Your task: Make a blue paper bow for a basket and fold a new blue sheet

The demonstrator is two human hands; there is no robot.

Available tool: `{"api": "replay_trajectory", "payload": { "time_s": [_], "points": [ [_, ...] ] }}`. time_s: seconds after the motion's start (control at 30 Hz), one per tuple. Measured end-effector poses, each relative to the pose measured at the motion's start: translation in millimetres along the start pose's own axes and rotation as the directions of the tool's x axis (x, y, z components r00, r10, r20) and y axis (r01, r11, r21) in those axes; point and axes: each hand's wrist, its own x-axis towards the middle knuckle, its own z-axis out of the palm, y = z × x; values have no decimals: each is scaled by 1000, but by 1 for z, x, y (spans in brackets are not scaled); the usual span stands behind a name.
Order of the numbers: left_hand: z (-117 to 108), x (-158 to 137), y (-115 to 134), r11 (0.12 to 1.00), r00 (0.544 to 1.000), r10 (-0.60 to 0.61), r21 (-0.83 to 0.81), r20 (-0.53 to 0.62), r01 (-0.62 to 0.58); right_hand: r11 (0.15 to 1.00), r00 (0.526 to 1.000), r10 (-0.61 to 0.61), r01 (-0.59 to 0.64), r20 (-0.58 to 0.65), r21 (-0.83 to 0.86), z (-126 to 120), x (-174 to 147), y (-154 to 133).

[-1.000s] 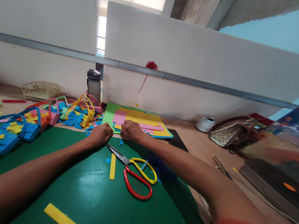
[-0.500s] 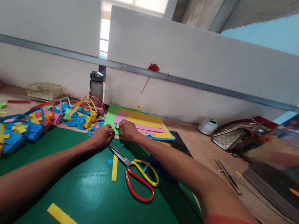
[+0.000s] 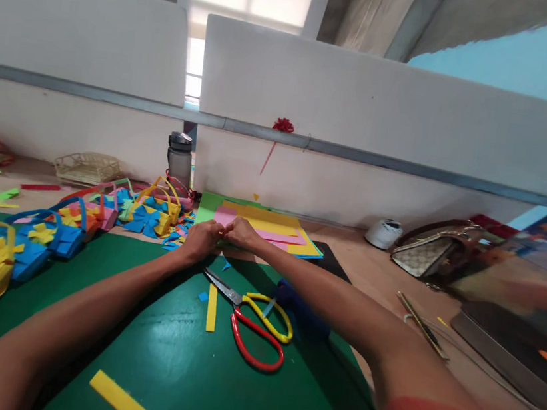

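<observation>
My left hand point(image 3: 201, 240) and my right hand point(image 3: 242, 233) meet fingertip to fingertip over the far edge of the green mat point(image 3: 160, 338). Both are closed in a pinch; whatever lies between the fingers is too small to make out. Behind them is a stack of coloured sheets point(image 3: 271, 219), yellow on top with pink strips and green below. Nearer to me lie scissors point(image 3: 240, 301) with one red and one yellow handle, blades slightly apart. A yellow paper strip point(image 3: 211, 308) is beside the blades, and another yellow strip point(image 3: 119, 400) lies close to me.
Small paper baskets with flowers point(image 3: 29, 243) line the left side. Paper scraps point(image 3: 178, 229) and a grey bottle point(image 3: 179, 159) stand behind. To the right are a white device point(image 3: 383, 233), a handbag point(image 3: 423, 255) and a dark case point(image 3: 516, 351). A dark blue object point(image 3: 303, 310) lies under my right forearm.
My hands have come together; the left moved right and slightly up, and the fingertips now meet. The scissors and strips have stayed put on the mat.
</observation>
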Motion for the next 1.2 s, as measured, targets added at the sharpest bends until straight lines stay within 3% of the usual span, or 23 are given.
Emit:
{"api": "replay_trajectory", "payload": {
  "time_s": [0.3,0.53,0.8,1.0,1.2],
  "points": [
    [-6,-9,-1,993,995,45,101,83,-54,1000,999,-28,28,44,3,0,-5,4],
    [-7,-10,-1,981,982,113,141,151,-135,973,999,-54,53,4,-225,-12,-15,15],
    [-1,-9,-5,975,983,132,162,125,-151,867,994,-110,93,-6,-490,1,-21,11],
    [2,-8,-9,978,989,126,157,76,-137,805,990,-142,125,16,-580,2,-24,12],
    [-1,-7,-8,971,976,178,139,125,-195,782,989,-150,130,19,-610,3,-26,12]
  ]
}}
